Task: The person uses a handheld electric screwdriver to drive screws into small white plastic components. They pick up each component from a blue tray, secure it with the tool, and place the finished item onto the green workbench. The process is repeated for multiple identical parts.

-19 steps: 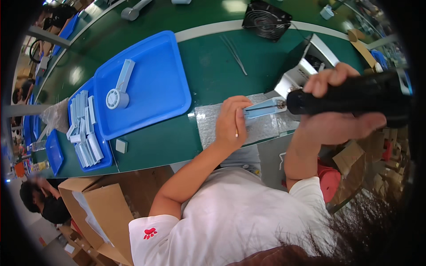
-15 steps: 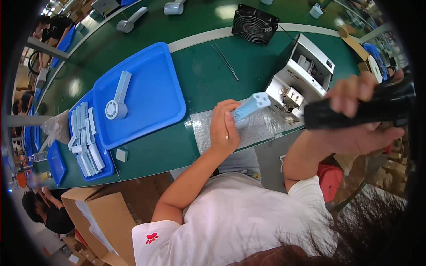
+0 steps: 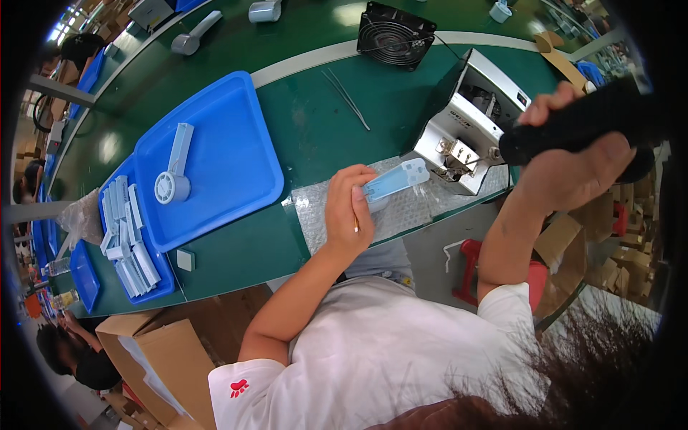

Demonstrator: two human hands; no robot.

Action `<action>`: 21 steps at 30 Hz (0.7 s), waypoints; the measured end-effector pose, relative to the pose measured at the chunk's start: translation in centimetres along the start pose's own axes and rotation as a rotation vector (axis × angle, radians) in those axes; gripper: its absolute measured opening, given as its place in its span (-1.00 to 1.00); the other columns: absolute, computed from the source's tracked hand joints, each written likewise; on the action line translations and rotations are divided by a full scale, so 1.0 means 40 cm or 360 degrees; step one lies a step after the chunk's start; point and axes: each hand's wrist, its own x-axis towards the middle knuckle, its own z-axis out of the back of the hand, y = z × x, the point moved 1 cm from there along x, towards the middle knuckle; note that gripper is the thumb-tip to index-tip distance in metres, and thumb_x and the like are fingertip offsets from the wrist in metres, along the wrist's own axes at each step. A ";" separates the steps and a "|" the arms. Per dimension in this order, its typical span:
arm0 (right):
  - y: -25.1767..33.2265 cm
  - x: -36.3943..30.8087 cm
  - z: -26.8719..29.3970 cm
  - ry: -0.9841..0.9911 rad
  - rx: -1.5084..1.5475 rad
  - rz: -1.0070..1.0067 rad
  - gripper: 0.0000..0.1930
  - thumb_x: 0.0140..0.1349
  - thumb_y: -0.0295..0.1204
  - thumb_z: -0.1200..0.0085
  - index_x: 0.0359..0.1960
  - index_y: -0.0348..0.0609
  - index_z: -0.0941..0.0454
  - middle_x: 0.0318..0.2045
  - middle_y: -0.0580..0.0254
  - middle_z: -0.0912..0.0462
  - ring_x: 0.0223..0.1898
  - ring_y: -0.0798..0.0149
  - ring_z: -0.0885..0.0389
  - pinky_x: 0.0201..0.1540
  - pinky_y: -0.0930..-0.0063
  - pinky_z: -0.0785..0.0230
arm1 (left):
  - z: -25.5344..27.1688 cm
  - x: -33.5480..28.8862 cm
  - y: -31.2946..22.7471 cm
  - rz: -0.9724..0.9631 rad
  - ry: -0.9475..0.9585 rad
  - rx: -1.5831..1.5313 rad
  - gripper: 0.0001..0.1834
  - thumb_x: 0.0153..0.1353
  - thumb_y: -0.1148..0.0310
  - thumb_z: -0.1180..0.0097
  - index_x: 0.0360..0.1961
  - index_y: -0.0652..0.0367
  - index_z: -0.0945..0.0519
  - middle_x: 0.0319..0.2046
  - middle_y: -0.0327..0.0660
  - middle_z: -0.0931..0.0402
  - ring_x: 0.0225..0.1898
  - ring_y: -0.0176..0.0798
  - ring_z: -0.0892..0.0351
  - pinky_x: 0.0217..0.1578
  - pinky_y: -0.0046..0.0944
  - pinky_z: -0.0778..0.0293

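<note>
My left hand [image 3: 350, 211] is closed round a light-blue handheld fan housing [image 3: 396, 180]. Its long handle end points right, above a sheet of bubble wrap [image 3: 312, 215]. In my right hand [image 3: 577, 175] is a black electric screwdriver [image 3: 566, 122], held level with its nose to the left. That metal nose overlaps the front of a silver screw feeder [image 3: 494, 82]; whether they touch I cannot tell. A similar fan housing [image 3: 172, 188] lies in a large blue tray [image 3: 222, 208] to the left.
Several light-blue strips [image 3: 132, 247] fill a smaller blue tray [image 3: 168, 283]. Tweezers [image 3: 346, 99] lie behind my left hand, with a black cooling fan [image 3: 395, 36] farther back. A small pale square block [image 3: 185, 260] sits near the front edge. A cardboard box [image 3: 168, 358] stands below.
The screwdriver in my right hand has moved away from me and its nose is now higher, at the feeder's front. My left hand keeps the housing, now turned slightly. The whole view has shifted a little.
</note>
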 end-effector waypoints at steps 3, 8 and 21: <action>0.017 -0.023 0.016 0.0023 0.0198 -0.0478 -0.12 0.01 0.40 0.11 -0.30 -0.43 -0.40 -0.41 0.10 -0.42 -0.55 0.24 -0.41 -0.54 0.44 -0.26 | 0.005 0.001 0.001 -0.0043 -0.0066 0.0027 -0.76 0.32 0.49 0.26 -0.27 0.30 -0.50 -0.23 0.00 -0.48 -0.20 0.03 -0.46 -0.11 -0.11 -0.36; 0.073 -0.066 -0.001 0.0700 0.1192 -0.0351 -0.18 0.02 0.22 -0.11 0.03 -0.31 -0.27 -0.28 0.08 -0.36 -0.48 0.27 -0.41 -0.46 0.41 -0.29 | 0.006 0.002 0.000 -0.0068 -0.0066 0.0028 -0.79 0.30 0.51 0.22 -0.28 0.29 -0.51 -0.24 -0.03 -0.49 -0.21 0.01 -0.46 -0.14 -0.11 -0.37; 0.011 -0.090 -0.056 0.0284 0.0478 -0.0262 -0.04 0.00 0.48 0.17 -0.17 -0.41 -0.33 -0.37 0.01 -0.36 -0.55 0.27 -0.41 -0.59 0.47 -0.29 | 0.010 0.002 -0.003 -0.0046 -0.0069 0.0019 -0.82 0.27 0.54 0.19 -0.29 0.26 -0.51 -0.24 -0.07 -0.49 -0.23 -0.02 -0.46 -0.21 -0.15 -0.41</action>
